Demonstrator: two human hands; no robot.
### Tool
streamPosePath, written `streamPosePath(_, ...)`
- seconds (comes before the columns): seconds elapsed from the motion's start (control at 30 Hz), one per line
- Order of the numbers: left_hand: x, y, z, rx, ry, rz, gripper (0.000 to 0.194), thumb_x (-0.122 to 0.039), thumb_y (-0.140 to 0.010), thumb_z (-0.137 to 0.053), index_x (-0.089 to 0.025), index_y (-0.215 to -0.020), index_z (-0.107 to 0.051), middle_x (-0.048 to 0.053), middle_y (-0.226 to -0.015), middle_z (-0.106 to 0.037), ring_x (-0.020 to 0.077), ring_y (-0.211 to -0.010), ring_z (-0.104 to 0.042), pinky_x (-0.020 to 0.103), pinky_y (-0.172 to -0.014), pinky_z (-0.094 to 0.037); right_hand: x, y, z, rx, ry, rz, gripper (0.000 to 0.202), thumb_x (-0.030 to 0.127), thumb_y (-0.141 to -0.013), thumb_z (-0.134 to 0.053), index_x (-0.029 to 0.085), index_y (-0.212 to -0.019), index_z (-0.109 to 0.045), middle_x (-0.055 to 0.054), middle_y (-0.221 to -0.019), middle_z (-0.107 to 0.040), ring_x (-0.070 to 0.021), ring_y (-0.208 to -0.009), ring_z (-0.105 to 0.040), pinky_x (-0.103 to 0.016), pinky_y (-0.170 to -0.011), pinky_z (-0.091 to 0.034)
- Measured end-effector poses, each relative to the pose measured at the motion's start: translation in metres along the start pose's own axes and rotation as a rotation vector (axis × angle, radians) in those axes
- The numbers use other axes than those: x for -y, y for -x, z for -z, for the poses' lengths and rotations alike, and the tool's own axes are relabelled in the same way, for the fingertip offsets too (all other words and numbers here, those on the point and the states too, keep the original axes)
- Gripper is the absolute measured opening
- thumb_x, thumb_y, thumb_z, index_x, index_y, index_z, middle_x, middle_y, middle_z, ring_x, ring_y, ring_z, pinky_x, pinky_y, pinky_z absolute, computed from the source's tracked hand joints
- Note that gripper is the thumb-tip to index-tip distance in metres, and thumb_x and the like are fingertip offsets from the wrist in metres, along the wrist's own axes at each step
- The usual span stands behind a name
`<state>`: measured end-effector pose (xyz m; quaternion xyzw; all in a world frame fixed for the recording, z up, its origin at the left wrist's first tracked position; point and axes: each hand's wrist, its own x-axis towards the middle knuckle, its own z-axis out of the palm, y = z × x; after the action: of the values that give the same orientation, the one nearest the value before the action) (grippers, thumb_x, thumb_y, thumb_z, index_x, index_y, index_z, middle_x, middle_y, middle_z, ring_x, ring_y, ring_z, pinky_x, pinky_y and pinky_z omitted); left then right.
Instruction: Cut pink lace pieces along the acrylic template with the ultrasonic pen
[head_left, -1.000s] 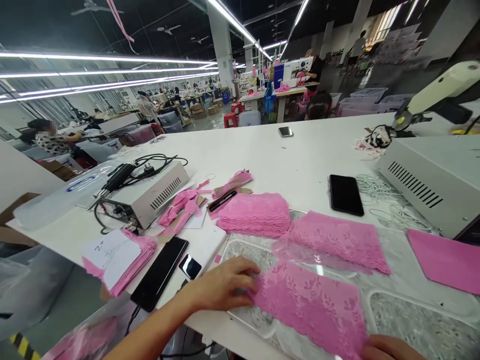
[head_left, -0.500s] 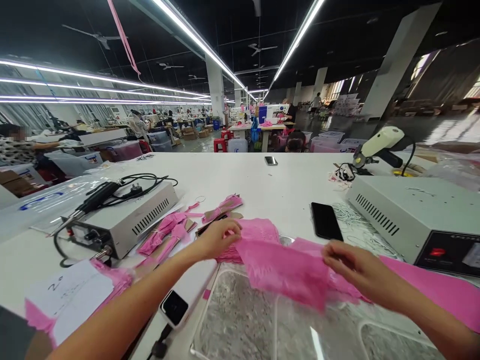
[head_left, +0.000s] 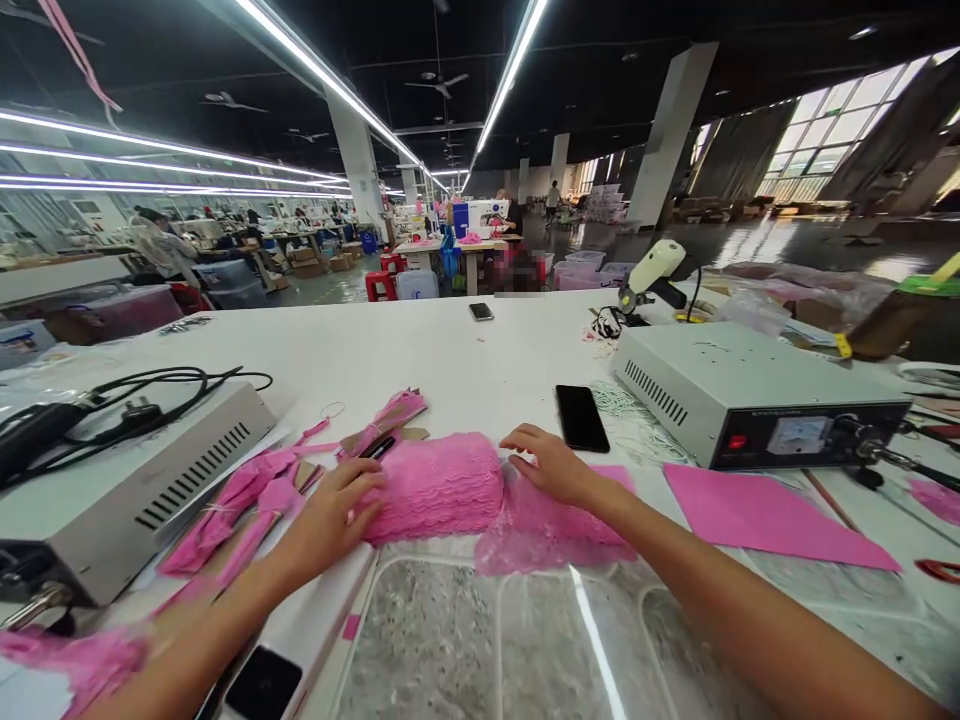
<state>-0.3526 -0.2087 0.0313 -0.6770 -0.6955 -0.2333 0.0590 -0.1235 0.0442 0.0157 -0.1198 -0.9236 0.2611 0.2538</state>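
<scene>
A thick stack of pink lace fabric pieces [head_left: 442, 485] lies in front of me, its scalloped edges toward me. At its left end rests my left hand [head_left: 330, 515], open, thumb and fingers apart against the pieces. My right hand [head_left: 551, 465] is open too, fingers spread by the stack's right end. Beneath that hand is a looser heap of sheer pink fabric [head_left: 536, 530]. Neither hand grips a piece. Just behind my left fingers lies a black pen [head_left: 377, 448], beside tied pink bundles [head_left: 240, 510].
Grey metal boxes flank the work: a left box [head_left: 150, 490] with cables on top, a right box [head_left: 750, 385] with a dial. A black phone [head_left: 583, 418] and a flat pink sheet [head_left: 772, 515] lie to the right. Marbled panels [head_left: 427, 640] cover the table's front.
The pink piece stretched between both hands has been let go and lies at the right. My left hand has moved down to the stack's left end. The view has turned right.
</scene>
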Motion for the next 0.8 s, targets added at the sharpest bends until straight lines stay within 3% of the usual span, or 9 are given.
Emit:
streamPosePath(0.2, -0.073, -0.005, -0.042, 0.246, 0.043, -0.226, 0.015, -0.021, -0.092, -0.054, -0.023, -0.104, -0.063, 0.005, -0.101, -0.064, 0.0202, -0.091, -0.060, 0.032, -0.082, -0.050, -0.015, 0.081, 0.057, 0.049, 0.020, -0.178, 0.019, 0.021, -0.087, -0.048, 0.019, -0.080, -0.066, -0.005, -0.079, -0.067, -0.0152, -0.067, -0.060, -0.028, -0.060, -0.048)
streamPosePath(0.37, -0.097, -0.024, -0.071, 0.349, 0.029, -0.251, 0.010, -0.020, -0.093, -0.053, -0.021, -0.094, -0.063, 0.006, -0.095, -0.065, 0.0224, -0.087, -0.060, 0.035, -0.081, -0.049, -0.008, 0.127, 0.080, 0.111, 0.058, -0.255, 0.020, 0.023, -0.088, -0.049, 0.020, -0.078, -0.066, -0.004, -0.075, -0.066, -0.0144, -0.064, -0.058, -0.027, -0.059, -0.048)
streamPosePath(0.47, -0.098, -0.029, -0.074, 0.373, 0.026, -0.188, 0.007, -0.022, -0.092, -0.055, -0.021, -0.092, -0.062, 0.006, -0.095, -0.065, 0.0239, -0.088, -0.060, 0.036, -0.079, -0.049, -0.005, 0.131, 0.080, 0.115, 0.082, -0.278, 0.019, 0.023, -0.089, -0.049, 0.020, -0.079, -0.066, -0.004, -0.076, -0.065, -0.0149, -0.065, -0.058, -0.027, -0.061, -0.047)
streamPosePath(0.6, -0.101, -0.025, -0.074, 0.349, 0.009, 0.028, 0.012, -0.023, -0.093, -0.050, -0.018, -0.093, -0.061, 0.008, -0.093, -0.063, 0.0246, -0.085, -0.060, 0.036, -0.074, -0.048, 0.003, 0.117, 0.068, 0.115, 0.081, -0.265, 0.021, 0.020, -0.091, -0.045, 0.019, -0.081, -0.064, -0.004, -0.078, -0.064, -0.0149, -0.067, -0.057, -0.027, -0.062, -0.045)
streamPosePath(0.8, -0.113, -0.021, -0.080, 0.326, 0.081, 0.254, 0.011, -0.018, -0.089, -0.049, -0.018, -0.083, -0.058, 0.005, -0.086, -0.063, 0.0215, -0.080, -0.061, 0.033, -0.072, -0.047, 0.045, 0.093, 0.014, 0.271, 0.039, -0.115, 0.012, 0.014, -0.081, -0.058, 0.018, -0.088, -0.066, -0.005, -0.084, -0.067, -0.0165, -0.073, -0.060, -0.027, -0.067, -0.044)
